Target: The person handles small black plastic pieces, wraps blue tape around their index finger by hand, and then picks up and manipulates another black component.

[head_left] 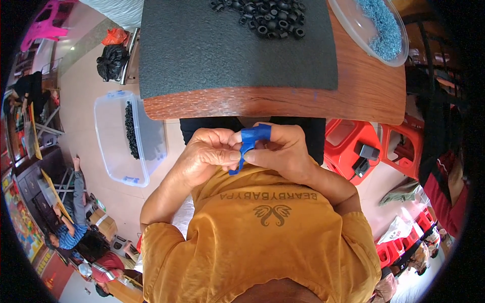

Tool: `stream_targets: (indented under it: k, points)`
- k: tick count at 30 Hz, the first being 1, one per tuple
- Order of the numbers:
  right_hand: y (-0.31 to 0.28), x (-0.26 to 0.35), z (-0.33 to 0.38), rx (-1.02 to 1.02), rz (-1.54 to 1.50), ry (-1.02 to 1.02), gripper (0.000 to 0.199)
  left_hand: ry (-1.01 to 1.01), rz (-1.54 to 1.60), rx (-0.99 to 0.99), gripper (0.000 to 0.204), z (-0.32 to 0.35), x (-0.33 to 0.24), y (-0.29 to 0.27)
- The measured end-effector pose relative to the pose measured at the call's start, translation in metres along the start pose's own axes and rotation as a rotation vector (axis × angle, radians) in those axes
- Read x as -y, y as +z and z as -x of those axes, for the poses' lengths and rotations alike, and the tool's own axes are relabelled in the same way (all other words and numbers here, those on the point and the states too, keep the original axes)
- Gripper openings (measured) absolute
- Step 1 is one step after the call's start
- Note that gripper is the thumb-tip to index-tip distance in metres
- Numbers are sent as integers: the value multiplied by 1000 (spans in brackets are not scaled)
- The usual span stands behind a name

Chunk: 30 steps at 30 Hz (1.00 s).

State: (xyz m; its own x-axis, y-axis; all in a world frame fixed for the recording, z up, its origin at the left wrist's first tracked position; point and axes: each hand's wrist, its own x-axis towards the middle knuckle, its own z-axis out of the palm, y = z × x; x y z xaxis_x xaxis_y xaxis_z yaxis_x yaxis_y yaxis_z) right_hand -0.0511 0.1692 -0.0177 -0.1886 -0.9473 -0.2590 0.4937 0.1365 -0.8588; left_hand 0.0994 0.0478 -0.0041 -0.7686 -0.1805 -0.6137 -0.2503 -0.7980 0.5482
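Both my hands are close together in front of my body, just off the near edge of the table. A strip of blue tape (255,134) lies around a finger of my right hand (289,154), and its narrow twisted part hangs down between the two thumbs. My left hand (212,151) has its thumb and fingers pinched on the tape from the left side. The right thumb presses against the same strip. The inner fingers of both hands are partly hidden.
A wooden table (371,91) with a dark grey mat (227,65) bears a pile of small black parts (275,17) and a clear tub (404,50) of bluish bits. A clear plastic box (103,146) stands at left. Red stools (348,139) stand at right.
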Motion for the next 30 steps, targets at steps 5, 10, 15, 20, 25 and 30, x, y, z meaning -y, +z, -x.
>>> stream_targets:
  k: [5, 10, 15, 20, 25, 30]
  points:
    - [-5, -4, -3, 113, 7, 99, 29, -140, -92, 37, 14, 3, -12, 3]
    - [-1, 5, -5, 10, -103, 80, 31, 136, 20, -61, 13, 7, -2, 11]
    - [-1, 1, -5, 0, -64, 40, 32, 129, 119, -34, 14, 3, 12, 6]
    - [-1, 4, -6, 64, -261, 132, 31, 17, 216, 8, 16, 3, 15, 1]
    - [3, -3, -6, 28, -38, 96, 27, -37, -14, -124, 17, 7, -1, 12]
    - [4, -3, -8, 47, 133, -10, 26, 333, -483, -139, 16, 8, 3, 5]
